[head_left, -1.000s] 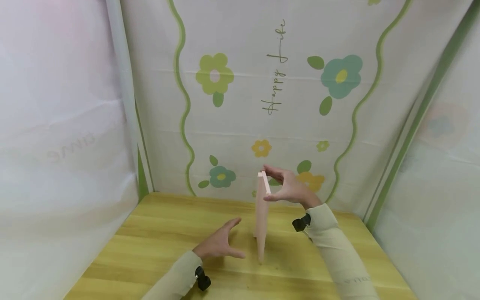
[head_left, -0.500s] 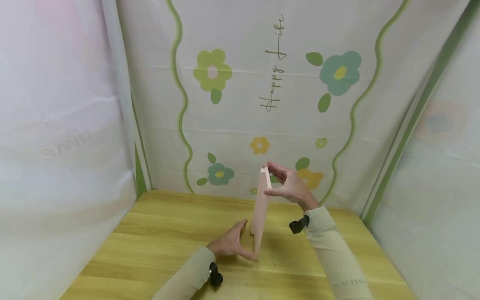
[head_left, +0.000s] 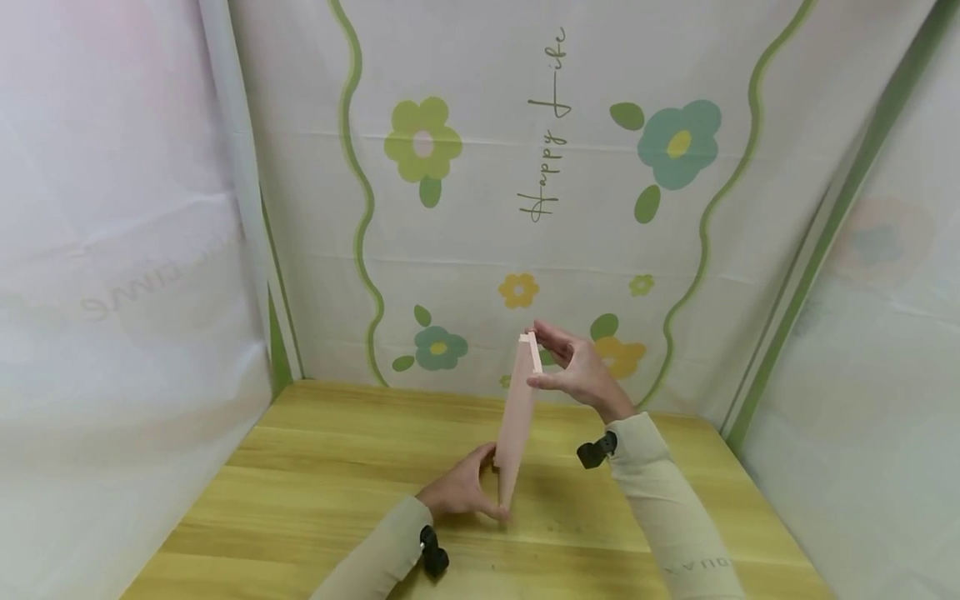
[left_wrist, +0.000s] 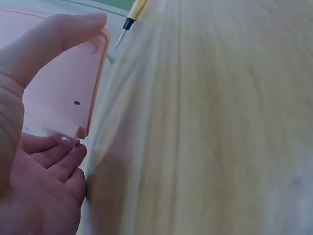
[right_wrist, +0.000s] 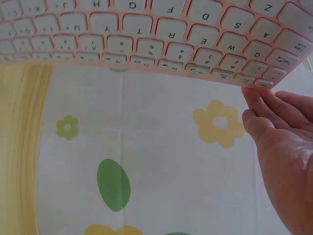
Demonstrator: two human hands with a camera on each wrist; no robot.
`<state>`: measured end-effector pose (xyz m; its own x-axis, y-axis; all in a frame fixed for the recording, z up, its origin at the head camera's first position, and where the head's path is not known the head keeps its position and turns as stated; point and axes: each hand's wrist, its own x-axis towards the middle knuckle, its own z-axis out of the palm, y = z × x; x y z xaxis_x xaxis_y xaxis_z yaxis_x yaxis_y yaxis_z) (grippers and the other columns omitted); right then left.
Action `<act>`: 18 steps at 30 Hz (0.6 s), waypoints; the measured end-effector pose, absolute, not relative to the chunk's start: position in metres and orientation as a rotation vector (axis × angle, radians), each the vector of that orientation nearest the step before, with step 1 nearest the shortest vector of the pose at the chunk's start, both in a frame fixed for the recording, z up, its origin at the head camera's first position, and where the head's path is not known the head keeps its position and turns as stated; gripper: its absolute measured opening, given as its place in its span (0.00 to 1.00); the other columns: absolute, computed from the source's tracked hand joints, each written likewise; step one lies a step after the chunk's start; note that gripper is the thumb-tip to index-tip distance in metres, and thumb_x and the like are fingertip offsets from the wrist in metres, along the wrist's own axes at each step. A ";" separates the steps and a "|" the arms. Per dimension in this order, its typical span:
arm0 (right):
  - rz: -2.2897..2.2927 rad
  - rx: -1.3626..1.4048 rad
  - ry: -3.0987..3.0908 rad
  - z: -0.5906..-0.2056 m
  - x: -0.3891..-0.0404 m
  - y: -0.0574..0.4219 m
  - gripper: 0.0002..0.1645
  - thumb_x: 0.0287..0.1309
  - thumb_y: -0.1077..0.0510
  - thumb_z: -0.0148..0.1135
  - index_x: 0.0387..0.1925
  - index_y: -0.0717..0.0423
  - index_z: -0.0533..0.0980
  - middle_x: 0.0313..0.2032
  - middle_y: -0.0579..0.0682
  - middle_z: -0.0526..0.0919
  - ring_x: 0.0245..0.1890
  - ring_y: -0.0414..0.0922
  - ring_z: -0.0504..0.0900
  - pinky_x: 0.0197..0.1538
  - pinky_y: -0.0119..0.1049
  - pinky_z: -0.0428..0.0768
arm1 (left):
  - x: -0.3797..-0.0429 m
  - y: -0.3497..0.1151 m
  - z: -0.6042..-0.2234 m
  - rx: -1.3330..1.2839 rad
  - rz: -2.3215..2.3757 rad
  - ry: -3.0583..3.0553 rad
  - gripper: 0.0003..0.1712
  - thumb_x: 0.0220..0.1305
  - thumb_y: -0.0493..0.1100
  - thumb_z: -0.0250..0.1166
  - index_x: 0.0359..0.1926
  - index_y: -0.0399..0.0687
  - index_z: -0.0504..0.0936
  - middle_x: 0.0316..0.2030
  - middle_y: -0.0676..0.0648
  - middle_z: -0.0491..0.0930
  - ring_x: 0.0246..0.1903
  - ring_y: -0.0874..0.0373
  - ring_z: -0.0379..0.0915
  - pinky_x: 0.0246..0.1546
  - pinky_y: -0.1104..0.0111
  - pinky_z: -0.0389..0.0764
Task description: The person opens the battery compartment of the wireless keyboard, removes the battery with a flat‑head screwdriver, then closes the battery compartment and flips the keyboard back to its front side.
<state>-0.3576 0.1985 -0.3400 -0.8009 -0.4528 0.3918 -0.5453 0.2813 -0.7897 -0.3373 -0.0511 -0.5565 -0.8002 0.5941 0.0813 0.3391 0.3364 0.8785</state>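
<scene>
A pink keyboard [head_left: 515, 421] with white keys is held up on end, leaning, its lower end close over the wooden table [head_left: 360, 450]. My right hand [head_left: 583, 377] grips its upper end between thumb and fingers. Around the lower end, my left hand [head_left: 459, 487] spans the short side, thumb at one corner and fingers at the other. The left wrist view shows the keyboard's smooth back [left_wrist: 58, 93] with one small screw hole. White keys [right_wrist: 171, 29] face the right wrist camera, where right-hand fingertips [right_wrist: 252, 98] sit at the corner.
A screwdriver [left_wrist: 131, 18] with a yellow handle and dark collar shows at the top of the left wrist view. A white cloth with flower prints [head_left: 465, 225] hangs behind the table, and pale cloth sides [head_left: 135, 333] stand at left and right.
My left hand has moved right to the keyboard's lower end and taken hold of it. The lower end has swung left, so the keyboard leans more. My right hand keeps its hold, slightly higher.
</scene>
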 end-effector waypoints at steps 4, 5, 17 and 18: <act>1.584 0.978 -2.442 -0.341 -0.359 0.209 0.58 0.59 0.58 0.78 0.83 0.60 0.55 0.80 0.63 0.63 0.81 0.59 0.61 0.81 0.53 0.58 | -0.336 -0.063 -0.551 0.839 1.463 2.361 0.68 0.47 0.49 0.87 0.82 0.43 0.56 0.77 0.42 0.66 0.76 0.44 0.64 0.78 0.45 0.66; 1.584 0.975 -2.452 -0.340 -0.358 0.212 0.58 0.60 0.58 0.78 0.83 0.59 0.54 0.80 0.63 0.62 0.81 0.60 0.61 0.81 0.52 0.58 | -0.336 -0.068 -0.550 0.840 1.468 2.357 0.68 0.46 0.48 0.87 0.82 0.43 0.56 0.77 0.42 0.66 0.76 0.43 0.64 0.77 0.44 0.66; 1.215 1.101 -2.645 -0.346 -0.344 0.252 0.66 0.48 0.54 0.86 0.80 0.67 0.56 0.80 0.62 0.62 0.79 0.63 0.64 0.77 0.57 0.64 | -0.340 -0.131 -0.537 0.855 1.344 2.524 0.73 0.37 0.51 0.90 0.82 0.44 0.59 0.77 0.43 0.66 0.77 0.40 0.62 0.77 0.38 0.63; 1.155 1.111 -2.660 -0.348 -0.342 0.254 0.67 0.47 0.52 0.87 0.80 0.68 0.57 0.79 0.63 0.63 0.79 0.63 0.65 0.76 0.57 0.65 | -0.340 -0.136 -0.536 0.855 1.326 2.539 0.73 0.36 0.52 0.90 0.81 0.44 0.59 0.77 0.43 0.67 0.77 0.40 0.62 0.77 0.38 0.63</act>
